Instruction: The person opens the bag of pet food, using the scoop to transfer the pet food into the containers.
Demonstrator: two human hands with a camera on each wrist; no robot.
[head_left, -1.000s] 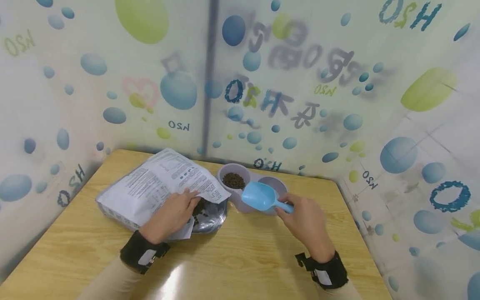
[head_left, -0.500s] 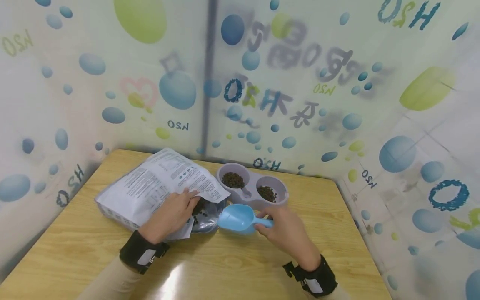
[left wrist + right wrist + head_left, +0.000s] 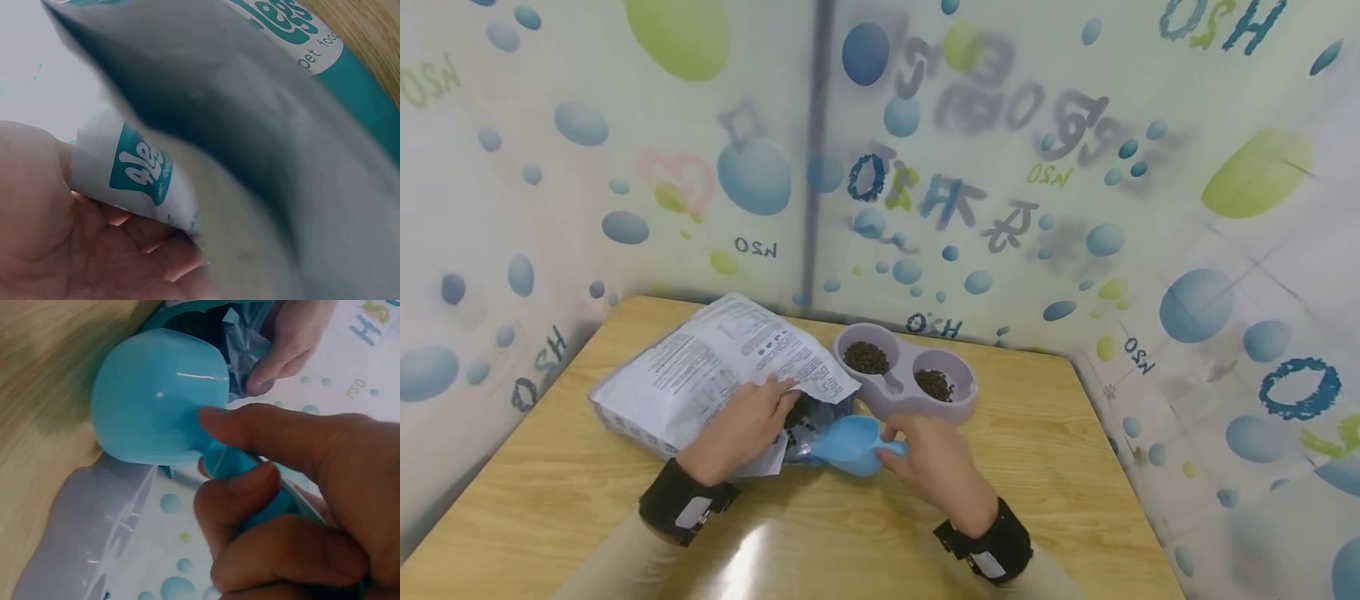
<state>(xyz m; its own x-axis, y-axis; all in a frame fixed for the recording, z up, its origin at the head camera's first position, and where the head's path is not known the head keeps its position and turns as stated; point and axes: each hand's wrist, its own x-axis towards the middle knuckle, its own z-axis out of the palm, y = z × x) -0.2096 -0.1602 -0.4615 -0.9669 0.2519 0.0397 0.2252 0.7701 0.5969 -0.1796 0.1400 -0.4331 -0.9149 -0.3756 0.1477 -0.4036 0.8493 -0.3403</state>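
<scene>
My left hand (image 3: 741, 429) grips the upper flap of a white pet food bag (image 3: 692, 350) lying on its side. In the left wrist view its fingers (image 3: 131, 250) curl under the printed bag edge. Dark kibble (image 3: 800, 429) shows inside the mouth, on the silvery lining. The right hand (image 3: 936, 467) pinches the handle of a light blue scoop (image 3: 852, 444), whose front edge is at the bag's mouth. From the right wrist, the scoop's rounded underside is seen; what it holds is hidden there. Behind stands a grey double pet bowl (image 3: 898, 400), with brown kibble in both hollows.
A wooden table (image 3: 820, 542) carries everything. Walls with a bubble print (image 3: 760, 175) close it in at the back and both sides. The double bowl stands near the back edge, just right of the bag's mouth.
The scoop has gone from above the right bowl hollow, left and down to the bag's mouth. Kibble now shows in the right hollow. My left hand has stayed on the bag.
</scene>
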